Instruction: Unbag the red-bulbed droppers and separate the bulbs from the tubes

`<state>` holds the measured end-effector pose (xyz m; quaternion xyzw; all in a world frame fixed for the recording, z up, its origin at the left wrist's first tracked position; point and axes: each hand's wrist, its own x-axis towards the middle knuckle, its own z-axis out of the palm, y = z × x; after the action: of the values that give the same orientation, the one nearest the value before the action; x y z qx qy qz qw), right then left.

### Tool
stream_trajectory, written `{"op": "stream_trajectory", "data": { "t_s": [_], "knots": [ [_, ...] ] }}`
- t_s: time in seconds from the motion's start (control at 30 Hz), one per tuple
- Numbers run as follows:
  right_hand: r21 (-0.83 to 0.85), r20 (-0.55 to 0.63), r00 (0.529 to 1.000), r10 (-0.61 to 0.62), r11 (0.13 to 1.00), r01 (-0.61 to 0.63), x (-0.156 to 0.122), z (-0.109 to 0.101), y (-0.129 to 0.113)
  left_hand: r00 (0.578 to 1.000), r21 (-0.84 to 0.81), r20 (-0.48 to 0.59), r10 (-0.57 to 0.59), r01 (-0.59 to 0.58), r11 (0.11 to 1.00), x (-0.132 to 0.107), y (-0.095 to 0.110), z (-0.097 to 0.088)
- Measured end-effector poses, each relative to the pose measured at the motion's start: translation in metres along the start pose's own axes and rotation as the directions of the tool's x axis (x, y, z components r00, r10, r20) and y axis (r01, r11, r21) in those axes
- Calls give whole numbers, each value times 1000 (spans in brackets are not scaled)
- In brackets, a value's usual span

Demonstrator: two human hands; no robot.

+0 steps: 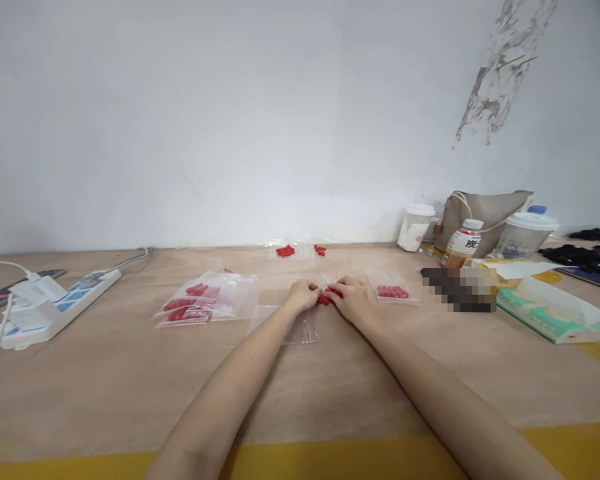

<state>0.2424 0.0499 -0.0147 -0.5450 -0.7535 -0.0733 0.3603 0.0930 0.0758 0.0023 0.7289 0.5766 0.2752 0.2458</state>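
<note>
In the middle of the table, small red oblong pieces lie between my two hands. My left hand is closed in a pinch at their left side; what its fingertips hold is too small to make out. From the right, my right hand curls its fingers around some of the red pieces. A clear plastic bag lies flat under my left wrist. Just right of my right hand rests a clear zip bag with a row of red pieces inside. Further left, several filled zip bags overlap in a pile.
Near the wall are two small heaps of red pieces on clear plastic. A power strip with chargers stands left. At right are a white-lidded cup, a drink bottle, a grey bag and a green tissue pack.
</note>
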Motion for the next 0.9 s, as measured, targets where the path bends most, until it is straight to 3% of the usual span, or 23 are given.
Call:
{"op": "stream_trajectory", "data": {
  "t_s": [0.2,0.37,0.53,0.73,0.83,0.9],
  "knots": [
    [-82,-61,998,-3,997,-2,-6,-5,-1,998,27,6,63,-63,998,-7,-6,-10],
    [-63,-77,997,22,998,-27,-9,-7,2,991,89,14,136,-137,987,-24,-22,-40],
    [-21,-136,989,53,998,-56,-12,-7,3,974,106,155,166,-183,977,-39,-44,-73],
    [2,-231,971,66,998,-68,-15,-8,4,958,120,262,116,-151,981,-44,-53,-74],
    [2,-274,959,69,997,-71,-15,-10,5,969,170,230,90,-131,977,-48,-52,-75],
    [6,-297,952,79,997,-80,-14,-10,6,992,224,119,51,-76,972,-49,-55,-84]
  ]
}}
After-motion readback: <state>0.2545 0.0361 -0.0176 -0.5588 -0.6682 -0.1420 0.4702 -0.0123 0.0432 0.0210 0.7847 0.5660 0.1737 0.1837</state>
